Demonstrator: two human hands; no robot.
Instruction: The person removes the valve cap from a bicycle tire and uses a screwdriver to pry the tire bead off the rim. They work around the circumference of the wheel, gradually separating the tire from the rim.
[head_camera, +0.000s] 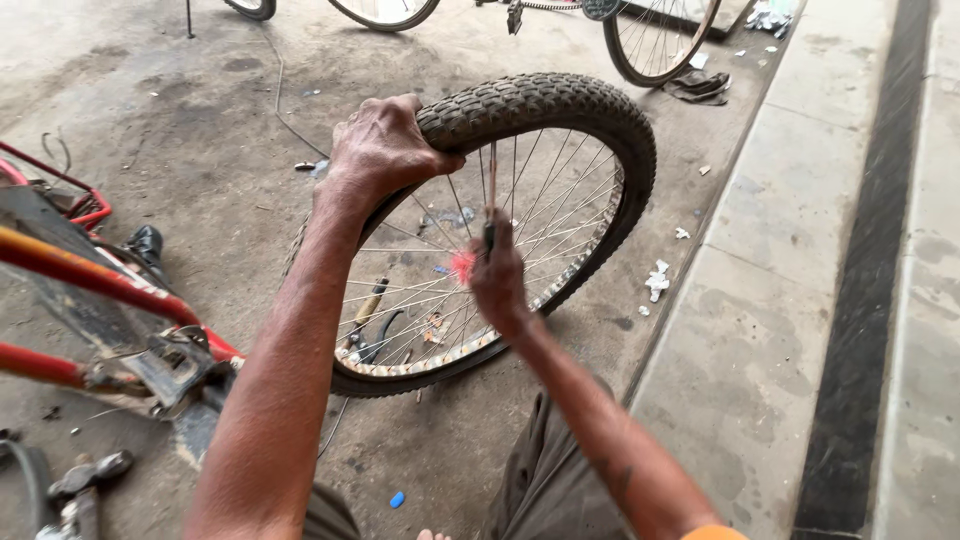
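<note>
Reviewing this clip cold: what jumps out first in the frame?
A bicycle wheel with a knobbly black tyre stands upright at centre, the left hand gripping its top. The right hand holds a screwdriver among the spokes. A red bicycle frame lies at left on the stained concrete floor.

soft, even daylight fills the scene. shadows stay faint and diffuse. slight motion blur softens the right hand (497, 275).
</note>
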